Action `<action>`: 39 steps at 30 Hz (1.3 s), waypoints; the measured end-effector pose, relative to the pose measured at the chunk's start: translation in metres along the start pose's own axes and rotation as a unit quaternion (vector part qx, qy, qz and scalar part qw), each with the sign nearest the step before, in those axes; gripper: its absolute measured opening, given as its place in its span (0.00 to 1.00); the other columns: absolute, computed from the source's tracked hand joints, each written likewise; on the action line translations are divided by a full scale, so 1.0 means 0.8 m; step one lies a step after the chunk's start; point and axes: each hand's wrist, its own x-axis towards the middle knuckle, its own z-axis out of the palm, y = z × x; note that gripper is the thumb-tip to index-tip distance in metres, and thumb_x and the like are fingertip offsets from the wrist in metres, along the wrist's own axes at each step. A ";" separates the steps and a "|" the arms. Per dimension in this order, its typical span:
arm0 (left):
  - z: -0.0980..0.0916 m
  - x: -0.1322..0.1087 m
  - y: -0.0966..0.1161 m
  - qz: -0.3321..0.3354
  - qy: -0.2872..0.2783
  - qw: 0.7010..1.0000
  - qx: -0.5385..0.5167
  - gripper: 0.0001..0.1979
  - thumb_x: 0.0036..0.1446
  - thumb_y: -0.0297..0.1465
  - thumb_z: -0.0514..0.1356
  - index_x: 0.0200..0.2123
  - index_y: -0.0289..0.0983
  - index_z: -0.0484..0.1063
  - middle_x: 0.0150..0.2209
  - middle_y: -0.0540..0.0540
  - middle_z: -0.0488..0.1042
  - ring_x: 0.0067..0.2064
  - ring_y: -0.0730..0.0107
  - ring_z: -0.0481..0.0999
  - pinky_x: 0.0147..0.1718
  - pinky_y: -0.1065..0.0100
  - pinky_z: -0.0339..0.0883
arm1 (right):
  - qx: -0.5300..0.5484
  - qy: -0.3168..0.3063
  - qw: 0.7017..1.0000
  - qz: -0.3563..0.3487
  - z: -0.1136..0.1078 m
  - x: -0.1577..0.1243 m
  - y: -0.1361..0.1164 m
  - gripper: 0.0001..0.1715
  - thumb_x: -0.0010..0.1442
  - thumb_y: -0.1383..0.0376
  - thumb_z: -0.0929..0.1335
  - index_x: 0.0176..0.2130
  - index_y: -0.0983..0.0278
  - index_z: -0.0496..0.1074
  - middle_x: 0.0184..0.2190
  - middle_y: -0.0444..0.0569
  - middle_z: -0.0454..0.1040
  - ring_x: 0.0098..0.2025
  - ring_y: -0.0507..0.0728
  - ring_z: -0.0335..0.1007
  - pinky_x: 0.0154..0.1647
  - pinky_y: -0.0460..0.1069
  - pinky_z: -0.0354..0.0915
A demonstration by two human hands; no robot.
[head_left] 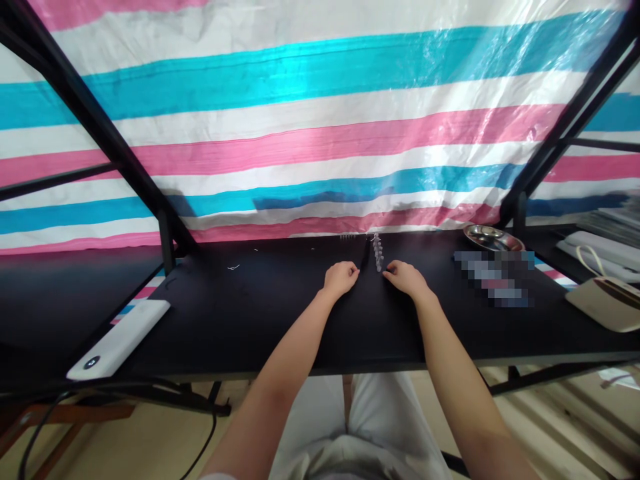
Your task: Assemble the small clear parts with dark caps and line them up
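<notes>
A short clear strip of small knobbly beads or segments lies on the black table, near its back edge. Just left of its lower end is my left hand, fingers curled and pinched together at the tips. My right hand sits to the right of the strip, thumb and fingertips closed close by its near end. Whether those fingertips touch the strip is too small to tell, and anything inside either pinch is hidden. A row of tiny clear pieces lies at the back edge.
White thread scraps lie to the left. A long white device with a round dark button rests at the left edge. On the right are a shiny metal dish, a pixelated packet and a beige pouch. Striped sheeting hangs behind.
</notes>
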 end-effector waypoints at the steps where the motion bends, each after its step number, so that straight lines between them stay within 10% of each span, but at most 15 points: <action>1: -0.001 -0.001 0.001 0.006 0.003 1.000 0.009 0.10 0.54 0.35 0.54 0.30 0.40 0.74 0.28 0.48 0.73 0.31 0.69 0.71 0.29 0.71 0.60 | -0.001 -0.002 1.000 -0.006 0.001 0.000 0.000 0.17 0.55 0.56 0.64 0.42 0.62 0.70 0.39 0.52 0.74 0.39 0.57 0.71 0.36 0.48 0.61; 12: -0.002 -0.012 0.019 0.062 -0.019 0.991 0.118 0.27 0.60 0.36 0.48 0.62 0.50 0.46 0.47 0.47 0.68 0.38 0.68 0.73 0.36 0.68 0.64 | -0.017 -0.004 1.000 -0.023 0.004 -0.006 -0.019 0.17 0.55 0.57 0.64 0.43 0.61 0.69 0.38 0.51 0.74 0.39 0.58 0.70 0.35 0.48 0.60; 26: 0.008 -0.001 0.004 -0.005 0.116 0.988 -0.102 0.09 0.54 0.33 0.56 0.38 0.40 0.71 0.33 0.49 0.75 0.33 0.72 0.73 0.35 0.71 0.63 | -0.026 0.006 1.000 -0.006 0.010 -0.005 -0.027 0.18 0.56 0.55 0.63 0.43 0.61 0.68 0.38 0.51 0.74 0.40 0.58 0.71 0.35 0.48 0.61; 39: 0.019 0.019 -0.020 -0.103 0.152 0.871 -0.456 0.11 0.49 0.35 0.59 0.32 0.33 0.66 0.29 0.47 0.74 0.14 0.83 0.64 0.14 0.77 0.55 | -0.028 0.028 0.998 -0.040 0.010 -0.014 -0.044 0.14 0.59 0.57 0.60 0.38 0.62 0.69 0.33 0.50 0.74 0.35 0.56 0.70 0.32 0.47 0.57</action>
